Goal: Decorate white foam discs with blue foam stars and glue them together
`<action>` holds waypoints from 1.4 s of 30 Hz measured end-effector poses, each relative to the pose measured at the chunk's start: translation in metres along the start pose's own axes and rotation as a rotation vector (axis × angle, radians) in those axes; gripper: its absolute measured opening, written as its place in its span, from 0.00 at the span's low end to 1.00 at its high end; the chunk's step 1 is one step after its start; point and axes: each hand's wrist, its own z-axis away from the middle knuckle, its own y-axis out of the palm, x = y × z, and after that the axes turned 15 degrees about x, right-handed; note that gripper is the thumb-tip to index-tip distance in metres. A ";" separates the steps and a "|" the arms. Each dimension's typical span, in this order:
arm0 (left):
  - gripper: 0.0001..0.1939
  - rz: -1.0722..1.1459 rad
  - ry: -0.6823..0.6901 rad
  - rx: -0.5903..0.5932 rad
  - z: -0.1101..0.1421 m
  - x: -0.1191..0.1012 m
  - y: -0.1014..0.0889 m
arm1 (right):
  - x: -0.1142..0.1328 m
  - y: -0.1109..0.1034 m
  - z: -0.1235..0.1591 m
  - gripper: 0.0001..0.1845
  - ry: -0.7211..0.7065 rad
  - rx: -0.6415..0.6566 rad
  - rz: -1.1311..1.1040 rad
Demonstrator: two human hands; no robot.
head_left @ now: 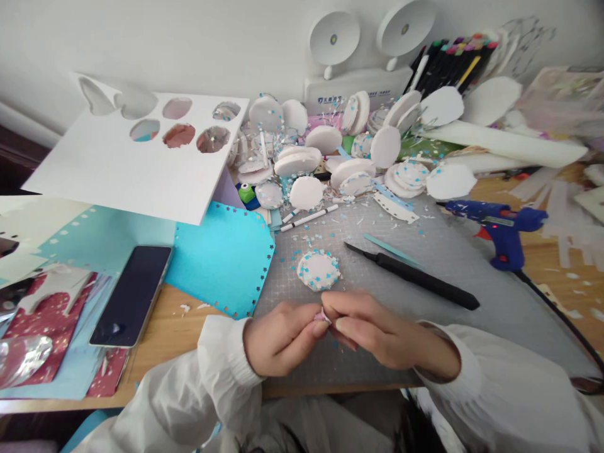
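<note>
My left hand [283,336] and my right hand [377,330] meet over the near edge of the grey cutting mat [472,264]. Both are closed in a pinch on one small pale pink piece [323,316] between the fingertips; most of it is hidden. Just beyond the hands a white foam disc [318,270] rimmed with tiny blue stars lies flat on the mat. A black craft knife [415,277] lies to the right of it.
A blue glue gun [500,228] rests at the right with its cable trailing. Several white foam discs [349,151] pile up at the back. A phone [132,296], teal punched paper [221,258] and a white board with round cut-outs [136,157] lie at the left.
</note>
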 end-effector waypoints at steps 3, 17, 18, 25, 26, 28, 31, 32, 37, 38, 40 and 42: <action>0.14 -0.130 -0.015 0.045 0.001 0.001 -0.004 | 0.000 0.001 -0.002 0.13 0.002 -0.016 0.086; 0.16 -0.504 -0.065 0.152 0.004 -0.010 -0.010 | 0.000 -0.001 0.001 0.11 0.014 0.111 0.284; 0.16 -0.518 -0.072 0.150 0.004 -0.009 -0.009 | 0.000 0.000 0.001 0.11 0.024 0.116 0.297; 0.17 -0.644 -0.103 0.057 0.003 -0.006 0.000 | -0.005 0.006 -0.002 0.10 0.005 0.044 0.356; 0.18 -0.664 -0.099 0.047 0.003 -0.005 0.001 | -0.006 0.007 -0.002 0.10 0.001 0.028 0.356; 0.18 -0.697 -0.086 0.041 0.003 -0.003 0.003 | -0.008 0.009 -0.003 0.10 -0.012 0.007 0.347; 0.19 -0.745 -0.074 0.025 0.003 0.001 0.005 | -0.010 0.010 -0.004 0.10 -0.019 -0.012 0.324; 0.19 -0.760 -0.072 0.016 0.003 0.002 0.006 | -0.011 0.011 -0.004 0.10 -0.021 -0.016 0.313; 0.19 -0.819 -0.050 -0.030 0.003 0.007 0.007 | -0.016 0.013 -0.005 0.10 0.000 -0.039 0.251; 0.19 -0.832 -0.047 -0.039 0.003 0.007 0.007 | -0.017 0.014 -0.006 0.10 0.011 -0.047 0.237; 0.19 -0.853 -0.050 -0.052 0.003 0.008 0.007 | -0.018 0.015 -0.006 0.10 0.036 -0.064 0.199; 0.19 -0.855 -0.056 -0.061 0.003 0.007 0.006 | -0.019 0.015 -0.007 0.10 0.060 -0.073 0.127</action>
